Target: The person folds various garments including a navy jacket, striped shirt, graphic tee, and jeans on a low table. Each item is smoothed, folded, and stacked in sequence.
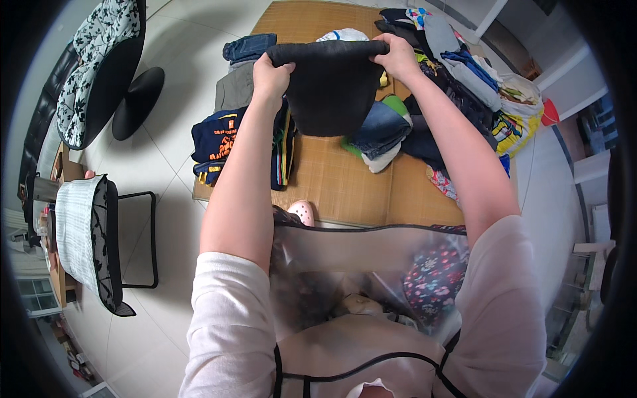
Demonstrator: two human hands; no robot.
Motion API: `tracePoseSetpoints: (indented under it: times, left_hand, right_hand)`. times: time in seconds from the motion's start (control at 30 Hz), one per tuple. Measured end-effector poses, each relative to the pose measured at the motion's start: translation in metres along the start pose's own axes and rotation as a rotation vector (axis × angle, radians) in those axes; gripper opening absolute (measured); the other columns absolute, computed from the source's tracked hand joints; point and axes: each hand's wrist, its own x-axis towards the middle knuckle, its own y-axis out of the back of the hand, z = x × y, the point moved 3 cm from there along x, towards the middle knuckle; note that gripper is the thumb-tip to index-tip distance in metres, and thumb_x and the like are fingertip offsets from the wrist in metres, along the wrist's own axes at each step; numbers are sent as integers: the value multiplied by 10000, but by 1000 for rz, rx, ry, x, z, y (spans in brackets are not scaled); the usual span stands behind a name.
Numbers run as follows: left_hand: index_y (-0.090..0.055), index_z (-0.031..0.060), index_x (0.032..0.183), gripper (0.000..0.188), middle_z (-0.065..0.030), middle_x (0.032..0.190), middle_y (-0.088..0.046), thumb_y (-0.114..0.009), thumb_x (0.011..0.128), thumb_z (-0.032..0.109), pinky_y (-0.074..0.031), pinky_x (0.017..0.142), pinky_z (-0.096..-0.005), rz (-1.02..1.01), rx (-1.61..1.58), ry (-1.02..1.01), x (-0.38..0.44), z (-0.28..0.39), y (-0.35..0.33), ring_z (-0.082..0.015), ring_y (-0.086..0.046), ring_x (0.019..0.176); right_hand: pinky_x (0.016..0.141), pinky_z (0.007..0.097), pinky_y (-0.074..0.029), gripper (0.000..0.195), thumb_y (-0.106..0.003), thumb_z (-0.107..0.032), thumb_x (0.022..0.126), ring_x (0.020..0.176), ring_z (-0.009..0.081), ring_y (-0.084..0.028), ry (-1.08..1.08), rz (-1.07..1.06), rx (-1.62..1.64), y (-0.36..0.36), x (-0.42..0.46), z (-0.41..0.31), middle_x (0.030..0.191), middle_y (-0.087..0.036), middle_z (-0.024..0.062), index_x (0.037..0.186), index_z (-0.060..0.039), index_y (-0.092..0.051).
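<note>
Between my two hands a black cloth garment [331, 92] is stretched by its upper corners, its lower part hanging above a woven mat [338, 194]. My left hand [272, 77] pinches the left corner, and my right hand [395, 57] pinches the right one. Folded clothes lie to the left: jeans [250, 47], a grey garment [235, 88] and a navy garment with orange print [216, 137]. Right of the black cloth is a bundle of blue denim with green and white fabric [383, 127]. A white garment [344, 35] shows partly behind the black cloth.
A heap of mixed clothes [453, 89] covers the mat's right side, beside a yellow and white bag [520, 124] stuffed with cloth. A covered chair [82, 234] and a black-based chair [107, 84] stand at left. A pink clog [302, 211] touches the near edge.
</note>
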Motion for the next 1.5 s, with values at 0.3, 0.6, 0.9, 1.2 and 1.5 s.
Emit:
tracePoseSetpoints:
  times: [0.3,0.6,0.9,1.2,1.5]
  left_hand:
    - [-656,35,1016,301,-145,1240,-473,-725,723,27,-384,1026,-376,168,519,-727,-18,44,25,-324,-457,1211]
    - [-694,172,973,382,-9,1139,-628,-753,629,16,-145,1141,-565,-456,715,-311,-182,-177,51,-284,-452,1328]
    - [-655,70,920,143,-53,1066,-657,-673,798,-3,-481,875,-282,-551,40,596,-192,-298,64,-107,-606,974]
    - [-452,-106,1274,792,-182,1210,-594,-864,725,288,-500,881,-323,-28,253,726,-128,-402,35,-244,-590,1074]
    - [-484,-49,1316,796,-170,1261,-593,-867,664,200,-499,933,-361,53,-196,986,-140,-406,3,-252,-604,1098]
  right_hand:
    - [761,355,-492,253,-676,1,734,870,283,-662,273,183,327,30,-28,-22,899,-659,125,964,-56,-588]
    - [960,457,-424,314,-684,1,563,1028,339,-482,378,-562,102,-94,-236,73,1032,-491,126,852,-75,-590]
    - [783,282,-426,335,-724,-84,734,855,127,-501,-288,-1026,672,-178,-261,158,895,-493,14,976,-77,-492]
    - [871,352,-490,456,-661,-139,868,954,215,-607,-360,-824,477,-54,-144,71,1163,-574,154,1268,-12,-482]
    - [937,421,-458,441,-721,-133,761,1053,322,-584,-265,-976,181,35,-204,-70,1130,-612,125,1171,-52,-579]
